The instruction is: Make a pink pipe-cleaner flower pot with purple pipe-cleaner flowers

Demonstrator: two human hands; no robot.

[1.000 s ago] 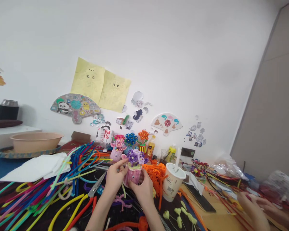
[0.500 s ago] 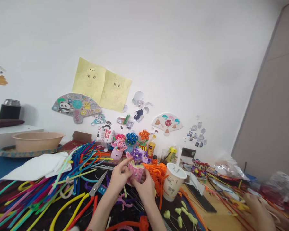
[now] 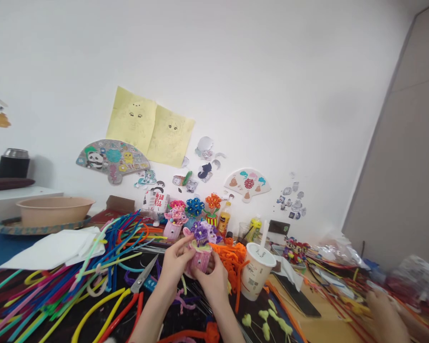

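Between my two hands is a small pink flowerpot (image 3: 200, 259) made of fuzzy pipe cleaners, with a tiny eye on its front and purple flowers (image 3: 203, 232) standing out of the top. My left hand (image 3: 176, 261) is closed on the pot's left side, its index finger up near the rim and a pink ear-like piece. My right hand (image 3: 214, 278) grips the lower right side, thumb across the front. Scissors (image 3: 143, 276) with red handles lie open left of my left forearm. Orange pipe-cleaner pieces (image 3: 232, 259) are heaped just right of the pot.
Loose coloured pipe cleaners (image 3: 67, 281) spread over the left. A lidded cup (image 3: 256, 274) with a straw stands right of my hands, pale green buds (image 3: 266, 319) before it. Finished flowerpots (image 3: 173, 228) and bottles (image 3: 224, 219) line the wall. Another person's hand (image 3: 384, 309) is at far right.
The pink pot has turned slightly, so its eye now faces more forward. My left fingers have shifted a little along its side, and my right hand stays on it.
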